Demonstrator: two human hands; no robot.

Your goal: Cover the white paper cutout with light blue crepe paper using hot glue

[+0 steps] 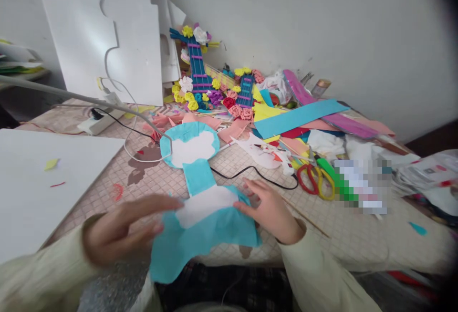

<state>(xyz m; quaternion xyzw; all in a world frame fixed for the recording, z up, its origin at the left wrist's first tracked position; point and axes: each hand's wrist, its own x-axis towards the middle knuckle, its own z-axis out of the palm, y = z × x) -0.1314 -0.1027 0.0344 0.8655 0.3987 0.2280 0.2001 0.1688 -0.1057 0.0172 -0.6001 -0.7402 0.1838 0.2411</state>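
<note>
In front of me lies a white card cutout (211,205) on a sheet of turquoise crepe paper (214,231), which hangs over the table's front edge. A turquoise strip (199,178) joins it to an oval white piece (195,149) whose border is wrapped in turquoise paper. My left hand (125,228), a little blurred, is at the cutout's left end with its fingers stretched out; whether it touches the paper I cannot tell. My right hand (272,214) has its fingers apart, with the thumb at the right end of the cutout and paper.
Red-and-yellow-handled scissors (315,181) lie at right, beside a thin stick (306,216). A black cord (257,171) crosses behind the cutout. Paper-flower decorations (200,73) lean on the wall. White board (53,178) covers the left side; a power strip (102,114) is behind it.
</note>
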